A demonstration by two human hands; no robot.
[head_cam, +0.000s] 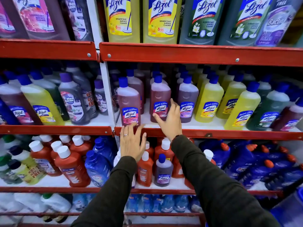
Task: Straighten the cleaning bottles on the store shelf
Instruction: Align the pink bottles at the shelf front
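Note:
Rows of Lizol cleaning bottles with blue caps stand on the middle shelf (213, 133). A pink Lizol bottle (129, 102) stands at the shelf's front left, next to the white upright. My left hand (131, 143) is spread flat just below it, fingertips at the shelf's red lip, holding nothing. A second pink bottle (159, 97) stands further back to its right. My right hand (170, 118) reaches up with fingers apart, its thumb lying across that bottle's lower label; it does not grip it. A purple bottle (186, 99) stands right of my right hand.
Yellow bottles (208, 99) and dark green ones (268, 110) fill the shelf to the right. Large Lizol bottles (160, 18) stand on the shelf above. Red and blue bottles (72, 164) crowd the shelf below. A white upright (107, 94) divides the bays.

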